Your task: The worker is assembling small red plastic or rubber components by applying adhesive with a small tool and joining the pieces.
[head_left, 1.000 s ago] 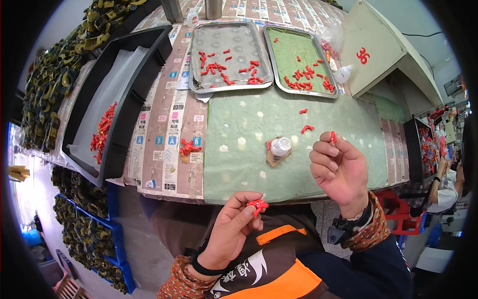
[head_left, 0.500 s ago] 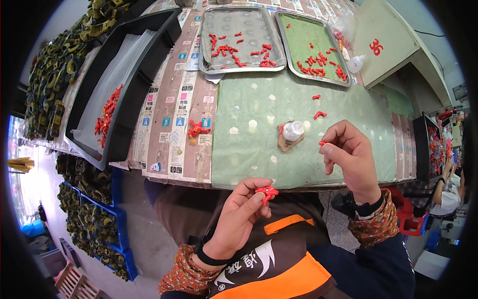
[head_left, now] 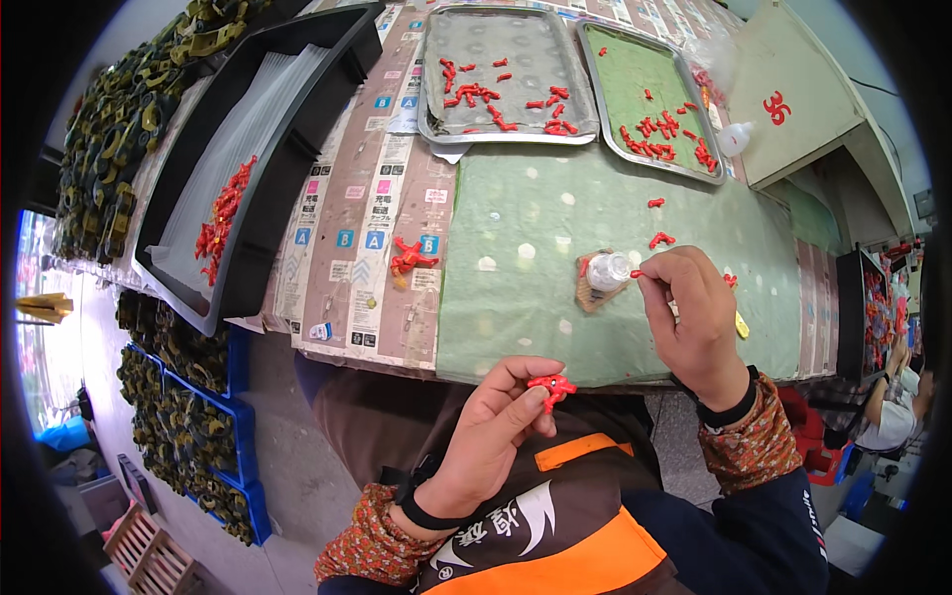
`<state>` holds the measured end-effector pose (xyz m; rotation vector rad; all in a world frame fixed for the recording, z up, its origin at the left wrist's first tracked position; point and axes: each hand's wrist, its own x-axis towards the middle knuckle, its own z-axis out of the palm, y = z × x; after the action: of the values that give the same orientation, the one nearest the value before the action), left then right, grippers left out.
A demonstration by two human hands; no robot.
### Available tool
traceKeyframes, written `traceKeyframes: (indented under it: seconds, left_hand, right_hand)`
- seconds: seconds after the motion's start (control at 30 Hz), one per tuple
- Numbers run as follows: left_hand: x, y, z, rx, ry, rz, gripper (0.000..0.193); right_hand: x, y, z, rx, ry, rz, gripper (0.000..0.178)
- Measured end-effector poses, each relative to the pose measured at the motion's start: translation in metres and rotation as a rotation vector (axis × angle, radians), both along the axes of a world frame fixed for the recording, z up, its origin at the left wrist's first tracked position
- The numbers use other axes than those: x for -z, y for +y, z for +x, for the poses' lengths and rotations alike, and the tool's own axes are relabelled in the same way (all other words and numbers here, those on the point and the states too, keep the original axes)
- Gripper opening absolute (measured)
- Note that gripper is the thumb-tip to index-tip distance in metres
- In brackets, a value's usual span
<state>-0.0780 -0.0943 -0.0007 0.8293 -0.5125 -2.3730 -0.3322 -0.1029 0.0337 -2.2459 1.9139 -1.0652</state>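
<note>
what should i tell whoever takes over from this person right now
Left hand: pinches a red piece over the lap.
Right hand: holds a tiny red part at the small bottle on the green mat.
Things: loose red pieces in two metal trays, a red pile on the cardboard, more in the black tray.
Done: cannot tell.
Left: the two held parts are apart, not joined.
</note>
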Motion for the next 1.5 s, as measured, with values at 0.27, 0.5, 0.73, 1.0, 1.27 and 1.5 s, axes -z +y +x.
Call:
traceKeyframes:
  seconds: [0.27, 0.5, 0.73, 1.0, 1.27, 1.5]
  left_hand:
    - [0.002, -0.006, 0.001, 0.014, 0.013, 0.02, 0.031]
    - [0.003, -0.009, 0.002, 0.024, 0.009, 0.029, 0.031]
    - [0.002, -0.008, 0.002, 0.012, 0.008, 0.015, 0.029]
    - [0.004, -0.006, 0.001, -0.018, 0.007, -0.001, 0.028]
    - [0.007, -0.005, -0.001, -0.053, 0.045, -0.016, 0.029]
    - [0.007, -0.002, -0.005, -0.032, 0.047, -0.091, 0.036]
  right_hand:
    - [0.003, -0.005, 0.004, -0.019, 0.123, -0.048, 0.025]
    - [0.005, -0.007, 0.007, -0.031, 0.181, -0.037, 0.026]
    - [0.005, -0.006, 0.005, 0.007, 0.123, -0.063, 0.027]
    - [0.002, -0.001, 0.006, -0.008, 0.171, -0.046, 0.027]
    - [-0.012, 0.023, 0.018, -0.075, -0.328, 0.228, 0.018]
    - [-0.016, 0.043, 0.039, -0.214, -0.587, 0.319, 0.017]
